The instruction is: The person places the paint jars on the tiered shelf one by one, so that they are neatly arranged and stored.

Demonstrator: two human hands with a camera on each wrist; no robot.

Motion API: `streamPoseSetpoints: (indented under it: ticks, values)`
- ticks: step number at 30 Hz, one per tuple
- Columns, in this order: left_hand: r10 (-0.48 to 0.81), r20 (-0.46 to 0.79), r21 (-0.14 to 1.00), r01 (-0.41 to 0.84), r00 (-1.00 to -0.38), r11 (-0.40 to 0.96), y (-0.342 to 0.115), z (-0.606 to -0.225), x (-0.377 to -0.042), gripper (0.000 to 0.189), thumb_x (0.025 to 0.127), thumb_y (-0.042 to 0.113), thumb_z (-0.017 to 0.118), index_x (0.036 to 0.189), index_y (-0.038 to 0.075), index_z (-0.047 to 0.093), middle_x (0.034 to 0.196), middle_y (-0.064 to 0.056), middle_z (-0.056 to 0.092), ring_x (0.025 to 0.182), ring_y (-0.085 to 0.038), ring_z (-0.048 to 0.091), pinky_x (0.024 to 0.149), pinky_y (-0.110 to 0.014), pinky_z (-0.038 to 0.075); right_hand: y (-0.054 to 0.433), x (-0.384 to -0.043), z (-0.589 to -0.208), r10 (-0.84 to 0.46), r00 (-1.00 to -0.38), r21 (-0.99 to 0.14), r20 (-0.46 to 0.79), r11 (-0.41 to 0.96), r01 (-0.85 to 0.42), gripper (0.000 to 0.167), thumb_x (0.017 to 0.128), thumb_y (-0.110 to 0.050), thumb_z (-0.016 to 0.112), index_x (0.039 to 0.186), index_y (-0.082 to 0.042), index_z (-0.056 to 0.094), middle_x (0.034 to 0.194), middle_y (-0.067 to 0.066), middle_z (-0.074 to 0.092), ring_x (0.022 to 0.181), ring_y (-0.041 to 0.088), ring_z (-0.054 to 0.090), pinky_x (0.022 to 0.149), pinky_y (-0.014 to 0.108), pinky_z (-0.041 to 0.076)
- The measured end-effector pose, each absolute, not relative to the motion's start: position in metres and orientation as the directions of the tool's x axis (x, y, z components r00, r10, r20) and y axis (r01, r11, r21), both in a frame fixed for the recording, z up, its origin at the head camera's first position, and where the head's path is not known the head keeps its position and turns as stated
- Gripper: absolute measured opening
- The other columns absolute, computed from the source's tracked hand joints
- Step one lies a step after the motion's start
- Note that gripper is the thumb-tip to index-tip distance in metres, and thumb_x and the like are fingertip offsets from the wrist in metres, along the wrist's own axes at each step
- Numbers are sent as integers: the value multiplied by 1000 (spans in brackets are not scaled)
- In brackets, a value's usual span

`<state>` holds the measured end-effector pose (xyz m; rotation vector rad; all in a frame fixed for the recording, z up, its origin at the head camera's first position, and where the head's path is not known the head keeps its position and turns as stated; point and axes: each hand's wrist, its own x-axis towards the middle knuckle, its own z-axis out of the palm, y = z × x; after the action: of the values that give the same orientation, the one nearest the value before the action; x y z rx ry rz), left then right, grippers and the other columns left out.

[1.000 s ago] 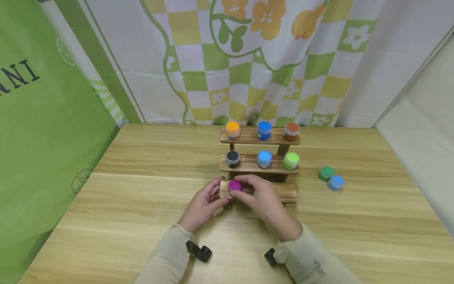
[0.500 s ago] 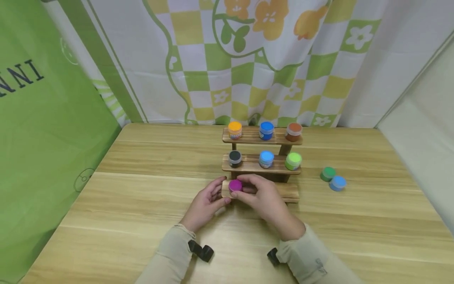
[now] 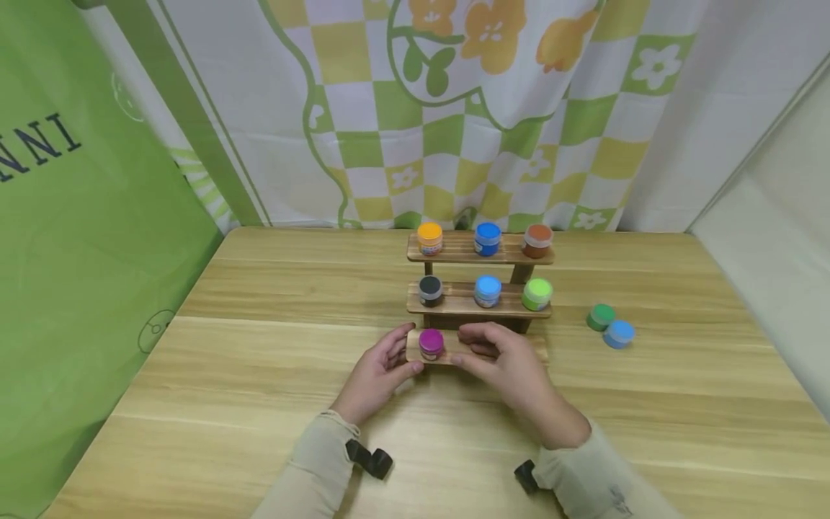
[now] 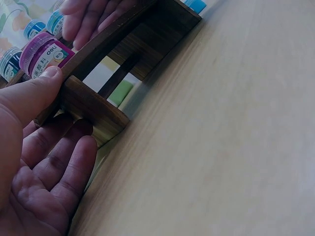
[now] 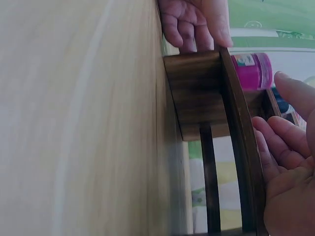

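Note:
A three-tier wooden display rack (image 3: 458,249) stands on the table. On the left part of its bottom shelf sits a small purple paint jar (image 3: 431,344), upright, with its label facing front in the left wrist view. My left hand (image 3: 374,373) grips the left end of that shelf, thumb (image 4: 47,81) on the front edge and fingers around the end. Just right of the jar, my right hand (image 3: 515,371) hovers over the shelf with thumb and fingers apart, holding nothing. In the right wrist view a gap shows between the right thumb (image 5: 295,93) and the jar.
Orange (image 3: 430,238), blue (image 3: 488,239) and brown (image 3: 537,241) jars line the top shelf. Black (image 3: 430,290), light blue (image 3: 488,291) and lime (image 3: 537,294) jars fill the middle one. A green jar (image 3: 601,316) and a blue jar (image 3: 619,334) stand on the table at right.
My right hand has let go of the purple jar and moved right, leaving it on the bottom shelf. The left hand stays at the shelf's end.

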<state>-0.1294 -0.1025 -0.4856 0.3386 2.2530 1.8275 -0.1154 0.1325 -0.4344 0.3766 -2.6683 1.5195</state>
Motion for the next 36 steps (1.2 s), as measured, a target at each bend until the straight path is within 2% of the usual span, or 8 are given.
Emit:
streamPoseSetpoints:
  ticks: [18,25,36]
  values:
    - [331,-21,979,48,-944,198,-103,-489,-130,71,92,20,74,154,12,39,150,-20,47,133,-31,52,112,-41,42,174,-108,-436,-135,-980,-812,143,550,-194,36,86,-12,81,118,-4,68,116,10,71,106,26,69,91,28,58]
    - [321,-24,977,45,-947,206,-103,-486,-129,71,93,20,73,154,11,39,150,-20,47,132,-31,53,112,-41,42,188,-107,-433,-86,-994,-839,67,534,-103,34,90,-14,77,121,-5,67,118,12,71,107,27,70,87,24,58]
    - [321,-27,979,40,-947,200,-102,-486,-129,69,93,17,72,154,9,39,150,-21,46,134,-32,50,113,-41,41,207,-103,-431,-54,-995,-826,88,554,-103,33,90,-10,76,120,-1,66,116,16,71,106,29,69,85,14,55]
